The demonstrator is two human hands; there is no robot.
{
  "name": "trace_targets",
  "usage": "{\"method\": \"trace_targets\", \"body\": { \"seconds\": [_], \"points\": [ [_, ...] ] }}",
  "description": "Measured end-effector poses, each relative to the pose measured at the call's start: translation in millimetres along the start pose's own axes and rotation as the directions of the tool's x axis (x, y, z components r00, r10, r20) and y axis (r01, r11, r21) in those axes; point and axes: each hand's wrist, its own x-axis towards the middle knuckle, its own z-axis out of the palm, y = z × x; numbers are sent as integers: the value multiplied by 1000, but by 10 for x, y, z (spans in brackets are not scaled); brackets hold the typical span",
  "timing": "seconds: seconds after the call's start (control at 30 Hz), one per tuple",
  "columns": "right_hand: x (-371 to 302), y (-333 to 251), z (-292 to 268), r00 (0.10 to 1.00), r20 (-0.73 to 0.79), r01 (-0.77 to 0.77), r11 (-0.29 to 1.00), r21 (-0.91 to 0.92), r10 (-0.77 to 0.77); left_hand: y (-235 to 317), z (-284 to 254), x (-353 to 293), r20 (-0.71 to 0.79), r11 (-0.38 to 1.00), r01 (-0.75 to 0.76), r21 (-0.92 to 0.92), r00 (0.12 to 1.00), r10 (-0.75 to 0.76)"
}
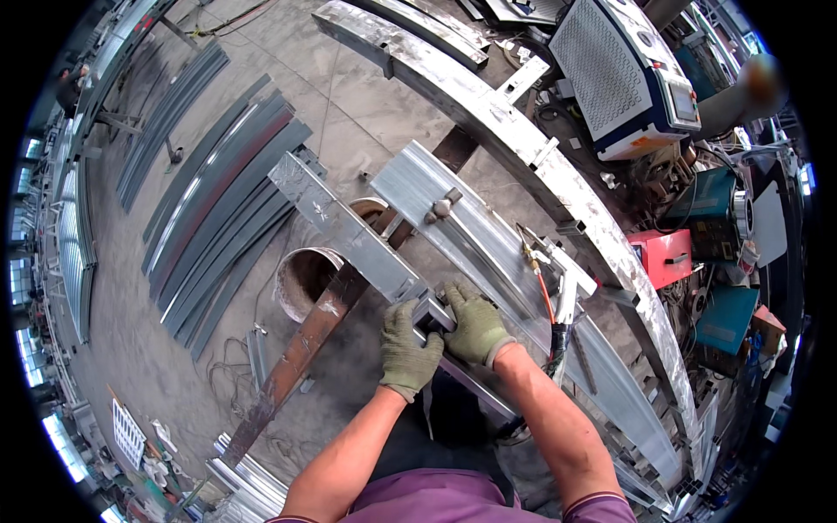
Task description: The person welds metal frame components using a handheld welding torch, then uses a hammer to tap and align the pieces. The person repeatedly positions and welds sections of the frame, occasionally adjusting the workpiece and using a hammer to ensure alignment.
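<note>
My left hand (410, 349) and my right hand (473, 322), both in green knit gloves, close in from either side on a short grey metal piece (433, 314). The piece sits on a long grey steel beam (349, 231) that runs from upper left down toward my body. The fingers of both hands are partly bent round it, and its underside is hidden. Beyond my right hand, a hammer (443, 207) lies on a wide galvanized metal section (418, 179). To the right of that hand rests a torch-like tool (567, 296) with an orange hose.
A rusty bar (301, 362) crosses beneath the beam, beside a round, bucket-like drum (305, 283). Stacked grey metal strips (218, 218) lie on the floor at left. A long curved steel beam (523, 139) arcs across the right, before a white-and-blue machine (610, 78) and a red box (663, 257).
</note>
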Motion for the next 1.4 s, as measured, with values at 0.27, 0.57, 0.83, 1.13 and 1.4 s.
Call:
{"method": "trace_targets", "body": {
  "seconds": [0.27,0.57,0.83,1.13,1.4],
  "points": [
    [-5,18,1,998,-57,29,999,-37,-31,-29,-36,9,32,998,-22,62,999,20],
    [21,4,-159,998,56,12,1000,-7,-11,-23,-23,7,37,1000,4,-28,999,-3],
    [29,129,-107,996,26,82,997,8,-82,76,-84,116,89,991,-62,120,995,51],
    [44,167,-75,998,3,69,996,50,-69,-3,-159,115,175,974,-134,183,979,102],
    [54,135,-88,998,22,61,998,4,-61,-8,-162,83,145,970,-151,191,982,124]
  ]
}}
